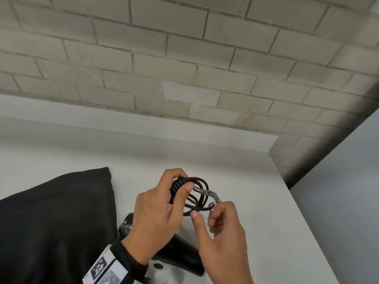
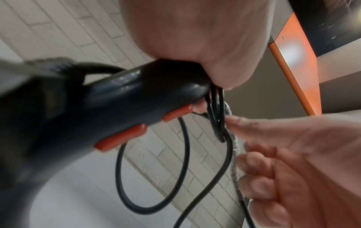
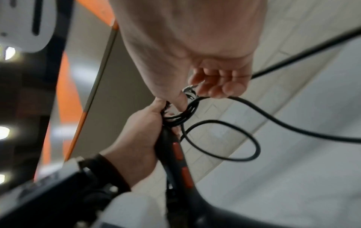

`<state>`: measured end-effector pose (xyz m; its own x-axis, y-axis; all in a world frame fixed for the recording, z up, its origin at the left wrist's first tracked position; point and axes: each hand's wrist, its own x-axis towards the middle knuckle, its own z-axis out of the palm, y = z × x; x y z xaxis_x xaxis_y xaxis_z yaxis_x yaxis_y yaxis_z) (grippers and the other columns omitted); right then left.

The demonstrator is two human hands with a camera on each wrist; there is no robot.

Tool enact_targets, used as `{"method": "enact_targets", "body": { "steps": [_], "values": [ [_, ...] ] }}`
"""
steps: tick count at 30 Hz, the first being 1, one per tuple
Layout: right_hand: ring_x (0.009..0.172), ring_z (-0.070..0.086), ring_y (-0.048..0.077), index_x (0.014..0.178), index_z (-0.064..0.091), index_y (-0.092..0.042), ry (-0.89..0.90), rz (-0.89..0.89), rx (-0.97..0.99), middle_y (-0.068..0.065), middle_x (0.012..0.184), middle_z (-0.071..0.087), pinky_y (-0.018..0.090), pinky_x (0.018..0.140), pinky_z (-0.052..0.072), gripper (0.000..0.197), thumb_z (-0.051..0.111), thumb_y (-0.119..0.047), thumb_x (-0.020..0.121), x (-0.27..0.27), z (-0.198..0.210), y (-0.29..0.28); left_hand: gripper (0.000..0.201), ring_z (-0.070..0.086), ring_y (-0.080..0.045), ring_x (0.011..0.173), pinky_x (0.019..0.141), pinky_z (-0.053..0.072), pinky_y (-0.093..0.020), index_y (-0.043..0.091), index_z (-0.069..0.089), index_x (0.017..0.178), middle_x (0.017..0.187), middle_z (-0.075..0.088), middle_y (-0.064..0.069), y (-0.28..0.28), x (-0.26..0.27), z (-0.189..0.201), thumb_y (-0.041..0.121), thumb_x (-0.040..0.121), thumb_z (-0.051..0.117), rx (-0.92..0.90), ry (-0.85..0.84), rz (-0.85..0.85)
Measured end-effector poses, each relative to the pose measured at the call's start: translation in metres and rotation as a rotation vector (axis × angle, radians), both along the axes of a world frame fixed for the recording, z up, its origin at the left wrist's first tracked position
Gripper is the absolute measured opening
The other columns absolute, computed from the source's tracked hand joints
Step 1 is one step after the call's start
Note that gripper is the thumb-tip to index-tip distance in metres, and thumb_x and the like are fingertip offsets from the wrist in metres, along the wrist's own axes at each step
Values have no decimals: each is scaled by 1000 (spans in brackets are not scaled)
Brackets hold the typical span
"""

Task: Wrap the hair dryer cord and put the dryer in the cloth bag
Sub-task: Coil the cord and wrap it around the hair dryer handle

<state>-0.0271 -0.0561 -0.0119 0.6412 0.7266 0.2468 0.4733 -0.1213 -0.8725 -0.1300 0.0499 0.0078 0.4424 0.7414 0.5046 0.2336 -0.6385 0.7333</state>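
My right hand (image 1: 221, 228) sat nearest me, its fingers curled round a thin silvery tie (image 1: 207, 192) and pinching it, because I meant that tie to bind the coils. My thumb stood out toward the loops to steady them. Just beyond, my left hand (image 1: 160, 210) gripped the end of the hair dryer (image 1: 180, 255) handle together with the gathered cord (image 1: 196, 193), so the loops could not spring apart while I worked the tie round them. From the left wrist view, one slack loop hung below the handle's red switches (image 2: 121, 138); I judged it wanted gathering in first. The dryer's body lay low under my left wrist, over the white table (image 1: 266, 201). The black cloth bag (image 1: 61, 212) lay to the left on the table, close to the dryer, ready for it. Behind ran the pale brick wall (image 1: 184, 58).
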Motion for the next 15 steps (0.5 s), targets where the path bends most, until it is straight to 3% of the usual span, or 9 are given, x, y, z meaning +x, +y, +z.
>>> {"method": "enact_targets", "body": {
  "steps": [3, 6, 11, 15],
  "values": [
    [59, 49, 9, 92, 44, -45, -242, 18, 31, -7, 71, 52, 17, 53, 42, 25, 68, -46, 84, 5, -3, 0, 25, 50, -2, 46, 45, 32, -6, 36, 45, 106, 69, 56, 28, -1, -1, -1, 57, 95, 37, 2, -3, -9],
    [63, 43, 0, 101, 55, -37, -523, 74, -51, -15, 75, 49, 12, 52, 39, 19, 57, -50, 88, 12, -8, -1, 24, 50, -3, 46, 46, 32, -7, 36, 46, 106, 68, 56, 26, 0, 0, -1, 56, 95, 38, 2, -3, -10],
    [63, 41, -4, 86, 62, -29, -625, 104, -34, -13, 78, 50, 7, 54, 35, 14, 58, -42, 89, 13, -5, -6, 29, 50, -5, 46, 44, 33, -10, 37, 47, 105, 56, 52, 19, 2, 3, -2, 61, 96, 33, 25, 4, 40],
    [62, 38, -12, 78, 56, -34, -541, 238, -123, -16, 79, 49, -1, 58, 34, 11, 64, -39, 82, 21, 3, -37, 35, 52, -1, 48, 44, 29, -11, 36, 48, 104, 52, 50, 21, 4, 5, -1, 63, 97, 28, 50, 24, 93]
  ]
}}
